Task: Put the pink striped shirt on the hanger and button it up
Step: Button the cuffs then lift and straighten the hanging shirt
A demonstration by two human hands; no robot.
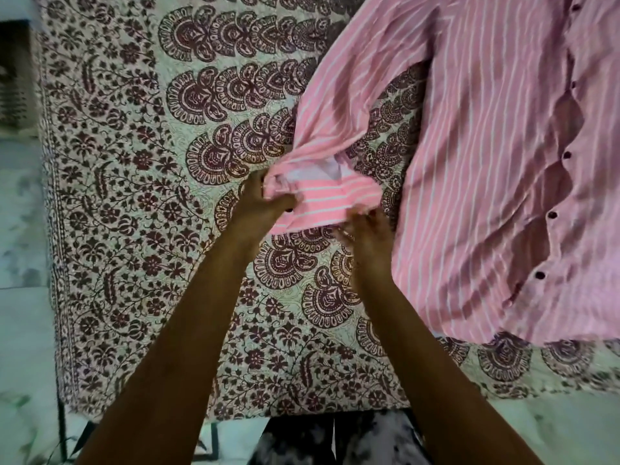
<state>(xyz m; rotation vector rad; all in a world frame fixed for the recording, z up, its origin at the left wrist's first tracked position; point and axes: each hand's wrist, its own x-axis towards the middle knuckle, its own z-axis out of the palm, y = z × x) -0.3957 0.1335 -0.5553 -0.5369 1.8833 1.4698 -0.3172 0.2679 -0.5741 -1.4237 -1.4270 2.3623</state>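
The pink striped shirt [486,162] lies spread on the right side of a patterned bedspread, its front facing up with a row of dark buttons [551,215] running down the placket. One sleeve stretches left and down to its cuff [328,199]. My left hand [265,203] grips the left end of that cuff, with the white inner lining showing. My right hand [365,233] pinches the cuff's lower right edge. No hanger is in view.
The maroon and cream floral bedspread [151,229] covers the bed. Pale marble floor [23,330] shows on the left and along the bottom. A dark object [13,72] sits at the upper left edge. Dark patterned clothing [335,441] is at the bottom centre.
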